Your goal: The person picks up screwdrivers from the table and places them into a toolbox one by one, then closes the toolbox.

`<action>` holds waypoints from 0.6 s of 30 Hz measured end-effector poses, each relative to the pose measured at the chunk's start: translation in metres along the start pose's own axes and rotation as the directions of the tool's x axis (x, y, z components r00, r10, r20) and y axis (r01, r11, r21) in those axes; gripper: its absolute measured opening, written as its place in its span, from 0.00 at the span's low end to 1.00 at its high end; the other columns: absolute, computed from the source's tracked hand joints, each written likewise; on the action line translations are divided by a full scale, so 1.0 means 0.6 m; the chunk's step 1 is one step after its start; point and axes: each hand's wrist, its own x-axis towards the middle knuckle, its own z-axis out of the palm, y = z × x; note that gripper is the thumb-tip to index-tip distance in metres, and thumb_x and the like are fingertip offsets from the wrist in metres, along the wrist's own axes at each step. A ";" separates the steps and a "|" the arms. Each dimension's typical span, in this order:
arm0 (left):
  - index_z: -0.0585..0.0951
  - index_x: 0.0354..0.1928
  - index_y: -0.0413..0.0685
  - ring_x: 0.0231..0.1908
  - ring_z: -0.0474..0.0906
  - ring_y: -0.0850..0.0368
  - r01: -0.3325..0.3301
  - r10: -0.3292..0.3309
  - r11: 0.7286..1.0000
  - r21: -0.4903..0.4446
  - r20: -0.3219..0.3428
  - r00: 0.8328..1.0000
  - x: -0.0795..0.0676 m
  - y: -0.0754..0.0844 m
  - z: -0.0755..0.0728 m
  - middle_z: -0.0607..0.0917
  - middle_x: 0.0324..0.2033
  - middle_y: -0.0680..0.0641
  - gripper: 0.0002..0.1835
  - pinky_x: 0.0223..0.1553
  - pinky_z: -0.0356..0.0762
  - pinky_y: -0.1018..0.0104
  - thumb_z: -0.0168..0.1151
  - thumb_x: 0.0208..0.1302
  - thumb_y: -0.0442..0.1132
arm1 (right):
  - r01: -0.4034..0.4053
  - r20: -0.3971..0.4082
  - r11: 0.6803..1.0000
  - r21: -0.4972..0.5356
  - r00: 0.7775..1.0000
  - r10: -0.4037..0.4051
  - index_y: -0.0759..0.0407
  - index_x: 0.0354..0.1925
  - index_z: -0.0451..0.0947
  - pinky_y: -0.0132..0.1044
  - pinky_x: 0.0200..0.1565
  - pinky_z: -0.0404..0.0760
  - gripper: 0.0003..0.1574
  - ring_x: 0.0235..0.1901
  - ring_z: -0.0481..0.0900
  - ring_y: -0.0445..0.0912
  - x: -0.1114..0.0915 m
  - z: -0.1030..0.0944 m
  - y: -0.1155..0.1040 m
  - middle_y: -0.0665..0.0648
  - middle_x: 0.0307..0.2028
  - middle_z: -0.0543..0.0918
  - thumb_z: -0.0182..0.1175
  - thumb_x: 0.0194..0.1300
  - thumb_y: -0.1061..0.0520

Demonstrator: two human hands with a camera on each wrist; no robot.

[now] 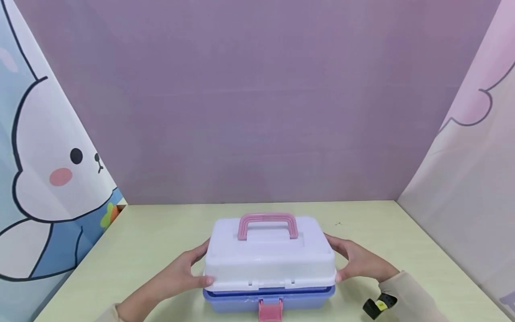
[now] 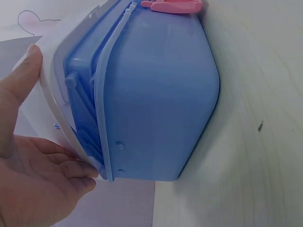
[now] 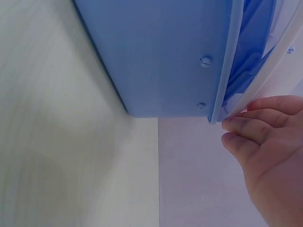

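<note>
A plastic storage box with a blue-purple base sits on the table, its white lid raised a little at the front. Through the gap, blue inner trays and hinge arms show in the left wrist view. My left hand grips the lid's left side, thumb at the front corner and fingers toward the back. On the opposite side, my right hand holds the lid the same way, its fingertips at the rear edge in the right wrist view. A pink handle tops the lid, and a pink latch hangs at the front.
The pale table reaches back to a purple wall panel. Printed curtains flank it, a cartoon one at left and a pale one at right. A black strap with a yellow mark is by the right sleeve.
</note>
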 end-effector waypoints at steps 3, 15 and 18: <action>0.54 0.72 0.41 0.67 0.55 0.61 0.000 0.000 1.000 0.001 0.001 1.000 -0.001 -0.001 0.002 0.61 0.69 0.36 0.49 0.61 0.56 0.80 0.70 0.54 0.50 | -0.005 -0.012 1.000 -0.005 1.000 0.005 0.49 0.73 0.52 0.27 0.63 0.61 0.59 0.67 0.57 0.30 -0.003 0.003 0.001 0.53 0.71 0.59 0.72 0.49 0.45; 0.53 0.73 0.45 0.68 0.53 0.52 -0.019 0.020 0.999 0.035 -0.014 1.000 -0.003 -0.006 0.005 0.59 0.70 0.38 0.53 0.62 0.53 0.80 0.74 0.48 0.45 | 0.085 -0.034 0.995 -0.047 0.996 -0.086 0.49 0.73 0.49 0.25 0.64 0.59 0.64 0.69 0.54 0.33 -0.002 0.009 0.006 0.55 0.72 0.56 0.72 0.47 0.39; 0.52 0.73 0.47 0.68 0.54 0.42 -0.005 0.006 0.998 0.055 -0.016 1.000 -0.001 -0.006 0.007 0.59 0.70 0.38 0.54 0.63 0.55 0.77 0.74 0.47 0.46 | 0.079 -0.035 0.995 -0.062 0.996 -0.081 0.48 0.74 0.48 0.25 0.64 0.59 0.65 0.69 0.54 0.33 -0.002 0.008 0.006 0.54 0.72 0.56 0.72 0.47 0.38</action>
